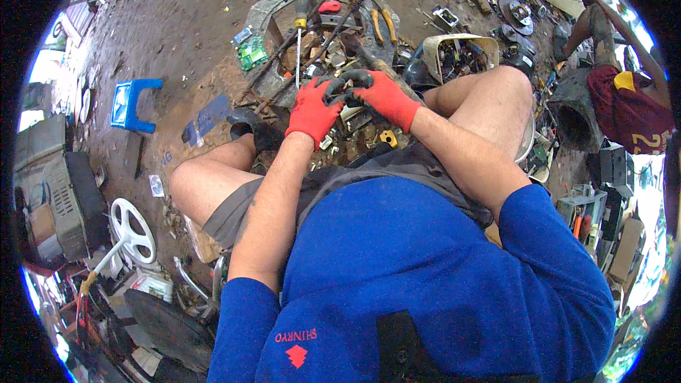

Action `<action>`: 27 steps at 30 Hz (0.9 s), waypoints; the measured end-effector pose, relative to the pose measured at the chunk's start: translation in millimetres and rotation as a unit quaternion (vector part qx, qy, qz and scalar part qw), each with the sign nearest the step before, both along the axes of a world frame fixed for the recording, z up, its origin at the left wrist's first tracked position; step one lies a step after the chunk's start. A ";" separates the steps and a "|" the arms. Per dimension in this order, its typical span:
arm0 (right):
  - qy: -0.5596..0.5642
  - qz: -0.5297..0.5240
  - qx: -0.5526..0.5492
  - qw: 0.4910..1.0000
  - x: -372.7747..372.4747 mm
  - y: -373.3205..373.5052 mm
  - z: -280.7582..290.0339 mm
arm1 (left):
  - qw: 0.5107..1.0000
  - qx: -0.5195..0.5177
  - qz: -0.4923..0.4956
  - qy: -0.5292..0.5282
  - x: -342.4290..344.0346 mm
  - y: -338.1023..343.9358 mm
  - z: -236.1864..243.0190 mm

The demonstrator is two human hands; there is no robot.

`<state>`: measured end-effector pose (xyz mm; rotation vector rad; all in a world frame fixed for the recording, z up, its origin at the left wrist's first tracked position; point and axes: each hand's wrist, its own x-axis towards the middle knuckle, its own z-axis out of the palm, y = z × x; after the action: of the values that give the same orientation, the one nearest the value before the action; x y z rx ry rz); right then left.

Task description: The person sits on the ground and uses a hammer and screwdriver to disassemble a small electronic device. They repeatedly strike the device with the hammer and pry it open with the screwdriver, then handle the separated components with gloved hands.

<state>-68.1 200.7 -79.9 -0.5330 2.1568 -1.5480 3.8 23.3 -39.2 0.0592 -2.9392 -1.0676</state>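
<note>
My left hand (315,110), in a red glove with dark fingers, is closed in front of me. My right hand (381,97), gloved alike, meets it with fingers curled in. Whatever lies between the fingertips is too small and covered to name. Just beyond them, a long screwdriver (301,13) with a yellow-and-black handle lies over a low, grey, scrap-strewn work block (266,7). Orange-handled pliers (383,26), a red-handled tool (329,6) and a green circuit board (252,53) rest there too. Beneath my hands are loose metal bits and a yellow part (388,138).
A cream tub (492,46) of scrap stands beside my right knee. On the left is a blue stool (135,105), with a white spoked wheel (133,231) nearer. Another person in a maroon shirt (628,106) is at far right. Scrap discs (516,14) litter the dirt floor.
</note>
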 end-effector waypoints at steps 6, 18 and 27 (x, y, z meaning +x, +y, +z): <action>0.011 0.022 -0.010 1.000 0.4 -0.5 4.3 | 0.999 0.024 -0.028 -0.014 -12.3 -2.3 2.5; 0.030 0.012 0.023 0.999 4.3 0.2 23.5 | 1.000 -0.008 -0.003 0.007 -13.0 3.9 -0.2; 0.034 0.014 0.012 0.999 4.7 4.4 28.7 | 0.997 -0.036 -0.048 0.040 -15.3 2.7 -3.1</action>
<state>-63.3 205.1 -51.2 -0.6134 2.2055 -1.5082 -11.5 26.0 -42.3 -0.1246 -2.9314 -0.9482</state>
